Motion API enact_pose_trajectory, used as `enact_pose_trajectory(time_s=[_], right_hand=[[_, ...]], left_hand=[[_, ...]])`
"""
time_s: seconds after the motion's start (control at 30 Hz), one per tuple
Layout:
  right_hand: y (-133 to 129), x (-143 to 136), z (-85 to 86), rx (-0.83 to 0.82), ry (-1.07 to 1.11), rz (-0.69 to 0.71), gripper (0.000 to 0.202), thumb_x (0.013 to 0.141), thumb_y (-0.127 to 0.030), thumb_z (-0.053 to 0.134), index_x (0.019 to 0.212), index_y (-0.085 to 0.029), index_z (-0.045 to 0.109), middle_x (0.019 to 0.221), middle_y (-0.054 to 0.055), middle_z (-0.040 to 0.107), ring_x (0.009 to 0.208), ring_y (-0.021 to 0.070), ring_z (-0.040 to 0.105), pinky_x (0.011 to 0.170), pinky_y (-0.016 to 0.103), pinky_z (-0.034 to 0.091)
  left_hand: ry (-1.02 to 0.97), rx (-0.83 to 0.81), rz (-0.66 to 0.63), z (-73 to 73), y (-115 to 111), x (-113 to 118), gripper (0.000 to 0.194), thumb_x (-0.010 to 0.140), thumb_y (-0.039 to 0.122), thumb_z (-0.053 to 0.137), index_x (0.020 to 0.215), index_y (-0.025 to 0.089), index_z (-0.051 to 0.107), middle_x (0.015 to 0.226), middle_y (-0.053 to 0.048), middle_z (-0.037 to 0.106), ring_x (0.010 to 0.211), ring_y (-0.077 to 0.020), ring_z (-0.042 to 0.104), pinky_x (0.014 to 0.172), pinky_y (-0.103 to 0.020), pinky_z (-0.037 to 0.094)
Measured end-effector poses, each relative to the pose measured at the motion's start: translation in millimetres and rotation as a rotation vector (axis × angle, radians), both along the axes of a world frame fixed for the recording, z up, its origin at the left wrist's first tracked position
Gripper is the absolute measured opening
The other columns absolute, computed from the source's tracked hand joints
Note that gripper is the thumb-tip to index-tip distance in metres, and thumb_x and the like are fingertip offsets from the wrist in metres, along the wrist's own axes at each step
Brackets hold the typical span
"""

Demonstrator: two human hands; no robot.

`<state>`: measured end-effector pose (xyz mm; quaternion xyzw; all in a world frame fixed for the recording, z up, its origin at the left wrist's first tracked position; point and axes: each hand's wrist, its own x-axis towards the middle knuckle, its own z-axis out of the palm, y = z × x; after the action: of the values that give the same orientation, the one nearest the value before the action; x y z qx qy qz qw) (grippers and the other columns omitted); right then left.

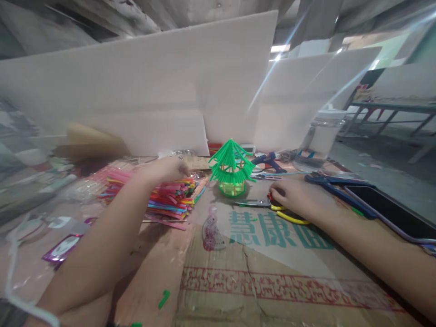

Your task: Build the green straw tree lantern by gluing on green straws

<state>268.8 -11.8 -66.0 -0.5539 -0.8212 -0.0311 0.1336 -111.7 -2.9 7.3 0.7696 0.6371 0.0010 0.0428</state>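
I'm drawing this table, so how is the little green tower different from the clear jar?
The green tower is bright green, while the clear jar is see-through. The green tower has a pointy top; the clear jar has a white lid. The green tower has spiky, fringed layers, but the clear jar has smooth sides. Neither one is in a hand.

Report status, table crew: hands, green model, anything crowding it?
Left hand by coloured strips. Right hand at yellow-handled scissors, grip unclear. Green tiered model upright between hands. Scissor blades close in front; blue glue gun behind.
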Motion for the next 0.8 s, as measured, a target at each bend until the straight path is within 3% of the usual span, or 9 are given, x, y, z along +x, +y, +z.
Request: enact_pose_trajectory(time_s=[0.13, 0.23, 0.33, 0.43, 0.57, 0.8], right_hand=[[-0.4, 0.1, -8.3, 0.068, 0.163, 0.090, 0.027, 0.091, -0.028, 0.047, 0.099, -0.020, 0.071, 0.097, 0.009, 0.074, 0.084, 0.0217, 0.065, 0.072, 0.030, 0.045], [-15.3, -19.9, -12.6, 0.014, 0.257, 0.298, 0.028, 0.094, -0.032, 0.047, 0.099, -0.018, 0.070, 0.094, 0.009, 0.074, 0.082, 0.0200, 0.066, 0.072, 0.029, 0.045], [-38.1, -60.5, -10.3, -0.092, 0.243, 0.489, 0.025, 0.093, -0.031, 0.050, 0.096, -0.019, 0.072, 0.086, 0.007, 0.075, 0.074, 0.0185, 0.066, 0.066, 0.027, 0.043], [-49.0, -108.6, -5.7, -0.145, 0.238, 0.625, 0.024, 0.093, -0.027, 0.052, 0.102, -0.019, 0.072, 0.094, 0.008, 0.076, 0.081, 0.0191, 0.067, 0.070, 0.027, 0.043], [-33.7, -159.9, -3.5, -0.066, 0.303, 0.600, 0.025, 0.094, -0.026, 0.052, 0.110, -0.019, 0.070, 0.101, 0.009, 0.075, 0.084, 0.0190, 0.067, 0.071, 0.027, 0.041], [-4.2, -208.4, -12.1, -0.061, 0.426, 0.475, 0.015, 0.088, -0.032, 0.065, 0.091, -0.019, 0.071, 0.073, 0.001, 0.068, 0.065, 0.0136, 0.056, 0.058, 0.024, 0.032]], left_hand=[[0.165, 0.020, -0.089, -20.1, -14.6, -7.5, 0.075, 0.054, 0.041, 0.077, 0.126, 0.026, 0.064, 0.129, -0.013, 0.064, 0.115, -0.0382, 0.058, 0.091, -0.040, 0.045], [0.131, -0.025, -0.142, -29.5, -17.3, -15.6, 0.060, 0.063, 0.042, 0.071, 0.120, 0.024, 0.067, 0.118, -0.011, 0.070, 0.106, -0.0321, 0.063, 0.085, -0.034, 0.047], [0.045, -0.046, -0.170, -23.4, -17.1, -20.4, 0.034, 0.080, 0.044, 0.053, 0.102, 0.024, 0.071, 0.093, -0.005, 0.073, 0.082, -0.0232, 0.066, 0.071, -0.028, 0.045], [-0.015, -0.010, -0.173, -12.6, -19.7, -21.9, 0.040, 0.088, 0.049, 0.042, 0.096, 0.023, 0.070, 0.088, -0.004, 0.072, 0.077, -0.0207, 0.064, 0.068, -0.027, 0.043], [-0.168, 0.006, -0.104, -7.4, -26.0, -27.2, 0.046, 0.087, 0.060, 0.043, 0.088, 0.022, 0.069, 0.080, -0.002, 0.071, 0.072, -0.0194, 0.063, 0.064, -0.025, 0.042], [-0.380, -0.023, -0.096, -7.8, -29.8, -40.6, 0.042, 0.086, 0.060, 0.047, 0.087, 0.020, 0.063, 0.074, 0.000, 0.066, 0.068, -0.0166, 0.060, 0.059, -0.024, 0.042]])
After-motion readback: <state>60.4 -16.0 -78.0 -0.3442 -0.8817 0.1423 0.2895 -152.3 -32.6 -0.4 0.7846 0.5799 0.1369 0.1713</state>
